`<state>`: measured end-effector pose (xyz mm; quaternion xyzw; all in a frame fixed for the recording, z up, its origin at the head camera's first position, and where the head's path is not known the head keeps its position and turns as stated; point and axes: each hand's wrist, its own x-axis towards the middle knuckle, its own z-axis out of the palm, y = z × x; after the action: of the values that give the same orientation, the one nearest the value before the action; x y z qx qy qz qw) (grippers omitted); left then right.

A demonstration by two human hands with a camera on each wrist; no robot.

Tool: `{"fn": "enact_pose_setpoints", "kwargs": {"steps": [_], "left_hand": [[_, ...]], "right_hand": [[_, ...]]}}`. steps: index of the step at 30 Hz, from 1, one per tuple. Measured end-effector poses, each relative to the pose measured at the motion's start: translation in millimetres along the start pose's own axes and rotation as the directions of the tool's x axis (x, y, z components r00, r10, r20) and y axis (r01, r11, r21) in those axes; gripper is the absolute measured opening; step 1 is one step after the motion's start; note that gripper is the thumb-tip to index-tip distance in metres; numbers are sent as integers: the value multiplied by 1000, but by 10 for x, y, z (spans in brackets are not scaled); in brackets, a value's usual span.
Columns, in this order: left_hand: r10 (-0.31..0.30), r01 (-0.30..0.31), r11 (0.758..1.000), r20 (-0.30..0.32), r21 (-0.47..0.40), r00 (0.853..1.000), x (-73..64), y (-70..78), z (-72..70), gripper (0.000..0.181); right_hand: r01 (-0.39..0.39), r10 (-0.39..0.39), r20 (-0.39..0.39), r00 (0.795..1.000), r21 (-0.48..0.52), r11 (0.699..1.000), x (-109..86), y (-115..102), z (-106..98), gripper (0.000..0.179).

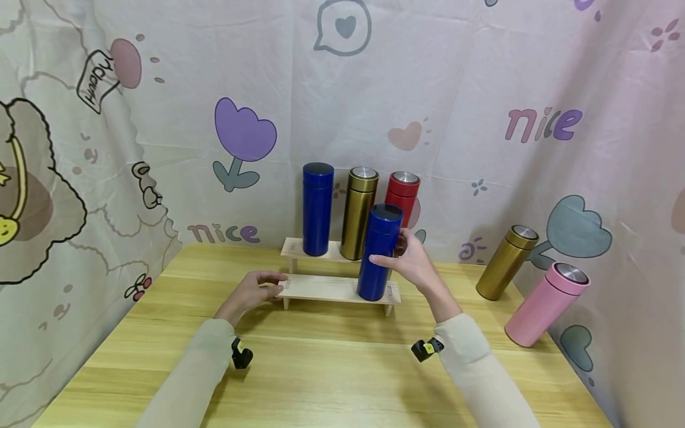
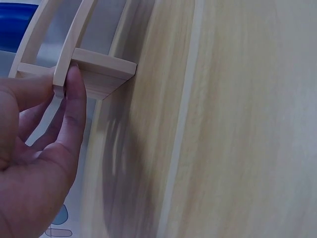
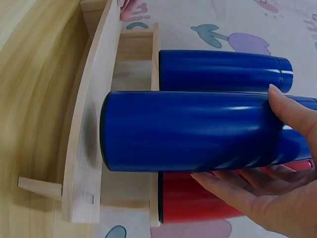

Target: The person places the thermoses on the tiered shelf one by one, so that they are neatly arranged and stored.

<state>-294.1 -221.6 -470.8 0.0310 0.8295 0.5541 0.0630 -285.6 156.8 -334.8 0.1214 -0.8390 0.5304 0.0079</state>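
Note:
A two-tier wooden rack (image 1: 321, 288) stands on the table. Its lower board's left end is pinched between the thumb and fingers of my left hand (image 1: 255, 292), also seen close up in the left wrist view. My right hand (image 1: 411, 261) grips a blue thermos bottle (image 3: 188, 131) around its side, upright at the right part of the lower board. Whether its base touches the board or hovers just over it, I cannot tell. On the upper tier stand another blue bottle (image 1: 318, 208), a gold bottle (image 1: 357, 217) and a red bottle (image 1: 402, 189), partly hidden behind the held one.
To the right on the table (image 1: 332, 380) stand a gold bottle (image 1: 505, 264) and a pink bottle (image 1: 546, 306). Behind the rack hangs a printed curtain (image 1: 449, 77), which continues along both sides of the table.

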Motion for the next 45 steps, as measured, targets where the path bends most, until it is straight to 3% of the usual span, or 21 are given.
{"fn": "enact_pose_setpoints", "kwargs": {"steps": [18, 32, 45], "left_hand": [[12, -12, 1000, 0, 9, 1000, -4, -12, 10, 34], [26, -26, 999, 17, -22, 1000, -10, -13, 0, 34], [14, -14, 1000, 12, 26, 1000, -27, -4, 4, 35]], "right_hand": [[85, -85, 23, 996, -4, 996, 66, -120, 369, 75], [76, -76, -1, 997, -51, 996, 105, -175, 619, 79], [54, -54, -2, 999, -19, 998, 151, -204, 814, 77]]}}
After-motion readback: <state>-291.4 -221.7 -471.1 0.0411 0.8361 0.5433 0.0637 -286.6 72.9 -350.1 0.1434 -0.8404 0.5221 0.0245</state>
